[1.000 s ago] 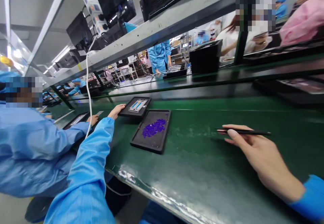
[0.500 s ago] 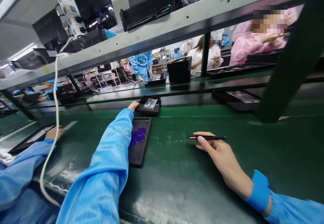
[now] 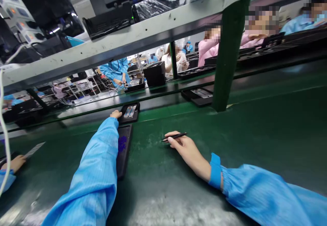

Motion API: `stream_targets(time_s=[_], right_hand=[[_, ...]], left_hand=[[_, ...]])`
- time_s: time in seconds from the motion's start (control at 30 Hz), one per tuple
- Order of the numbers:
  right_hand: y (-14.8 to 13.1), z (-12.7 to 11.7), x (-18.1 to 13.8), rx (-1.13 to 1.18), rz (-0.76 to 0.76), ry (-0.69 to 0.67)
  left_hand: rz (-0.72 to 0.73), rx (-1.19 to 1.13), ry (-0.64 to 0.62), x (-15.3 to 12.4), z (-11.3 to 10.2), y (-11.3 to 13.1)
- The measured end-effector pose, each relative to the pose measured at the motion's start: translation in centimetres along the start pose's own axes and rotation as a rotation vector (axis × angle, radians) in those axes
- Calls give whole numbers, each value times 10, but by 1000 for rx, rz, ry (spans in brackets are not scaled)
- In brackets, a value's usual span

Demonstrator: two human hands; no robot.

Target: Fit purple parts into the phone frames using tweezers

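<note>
My left hand [image 3: 116, 114] reaches far forward, its fingers closed on the left edge of a small black tray [image 3: 136, 115]. Inside that tray lies a flat metallic part with blue strips [image 3: 130, 111], like a phone frame. Nearer to me, a larger black tray [image 3: 124, 163] holds a scatter of small purple-blue pieces [image 3: 122, 144]; my left sleeve covers its left side. My right hand [image 3: 187, 148] hovers over the green bench, pinching slim black tweezers [image 3: 178, 136] that point left.
A green post [image 3: 228, 55] rises at right, carrying a grey shelf [image 3: 155, 27] with equipment. Another black tray [image 3: 201, 101] sits left of the post's foot. At far left are a co-worker's hand [image 3: 15, 163] and a hanging white cable [image 3: 6, 137]. Several people work beyond the shelf.
My view has turned right, so the bench and trays appear farther left. My left hand stays at the small tray's edge; my right hand still holds the tweezers, now tilted slightly.
</note>
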State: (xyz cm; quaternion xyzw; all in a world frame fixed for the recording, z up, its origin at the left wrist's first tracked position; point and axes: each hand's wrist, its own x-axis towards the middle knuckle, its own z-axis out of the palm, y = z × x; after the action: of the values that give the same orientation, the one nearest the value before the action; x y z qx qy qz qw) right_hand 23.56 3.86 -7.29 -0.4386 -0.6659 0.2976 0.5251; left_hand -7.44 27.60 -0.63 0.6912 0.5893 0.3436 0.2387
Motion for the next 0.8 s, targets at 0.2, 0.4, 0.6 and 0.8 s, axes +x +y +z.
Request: stream_targets(time_s=[0.2,0.4,0.6,0.8], right_hand=[[-23,8,-28,-177,-321,-277],[-26,18,-48,-696,-940,-556],[-8,25,-52,-810,-938,-776],[-18,19,-50,-951,-1023,-773]], left_hand=[[251,199,-178,16,89,76],[622,264,-420,5,249,186],[691,285,-409,-18,305,213],[724,374,-352,-4,258,169]])
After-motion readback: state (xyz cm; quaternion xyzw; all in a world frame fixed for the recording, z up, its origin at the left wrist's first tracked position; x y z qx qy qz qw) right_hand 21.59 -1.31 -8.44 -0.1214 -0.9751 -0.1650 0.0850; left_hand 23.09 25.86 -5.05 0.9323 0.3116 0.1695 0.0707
